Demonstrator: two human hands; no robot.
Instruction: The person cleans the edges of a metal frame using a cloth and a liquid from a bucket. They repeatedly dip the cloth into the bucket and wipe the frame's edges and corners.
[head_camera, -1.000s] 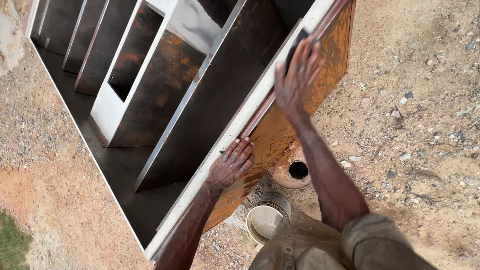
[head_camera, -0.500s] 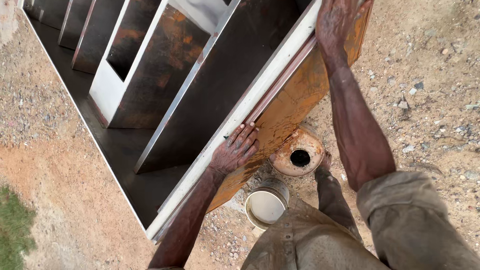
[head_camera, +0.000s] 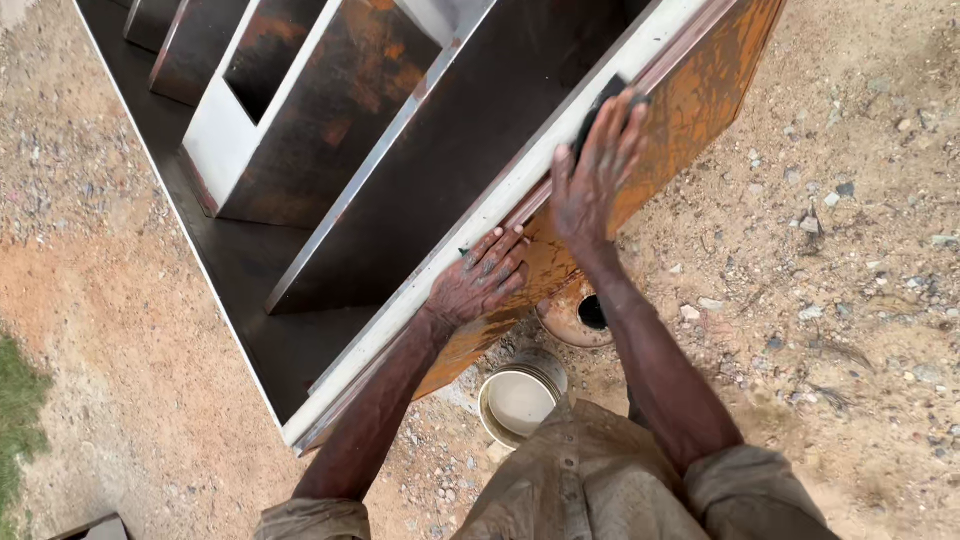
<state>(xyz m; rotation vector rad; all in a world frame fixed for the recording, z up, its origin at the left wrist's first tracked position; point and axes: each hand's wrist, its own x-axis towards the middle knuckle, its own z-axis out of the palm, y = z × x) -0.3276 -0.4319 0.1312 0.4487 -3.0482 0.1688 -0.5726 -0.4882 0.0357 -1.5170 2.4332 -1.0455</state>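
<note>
Setting: outdoor ground (head_camera: 120, 300) of reddish sand and gravel, a tuft of grass at the far left, loose stones to the right of the hands. Item one: large steel frame (head_camera: 330, 250), a shallow box with upright dividers and pale edges, dark and rust-blotched inside, lying at a slant ahead of and left of both hands; its near side wall (head_camera: 700, 110) is orange with rust. Judged heavy, rigid, rough and gritty rather than slippery; best steadied along the pale top rim (head_camera: 500, 215), where the edge looks thin and possibly sharp. Left hand (head_camera: 478, 282): fingers spread wide, palm flat on the rusty side wall just under the rim, bracing, grasping nothing. Right hand (head_camera: 592, 175): further along the same rim, fingers extended and pressing a small dark pad (head_camera: 603, 100) against it; the pad appears thin and pliable, held by pressure, not by a full clasp. Below and between the hands: a rusty round can (head_camera: 578, 312) with a dark hole in its top, on the ground, and a pale open tub (head_camera: 522, 398) just beside it, both light-looking. Nearest the viewer: a dusty khaki shirt (head_camera: 590, 480).
</note>
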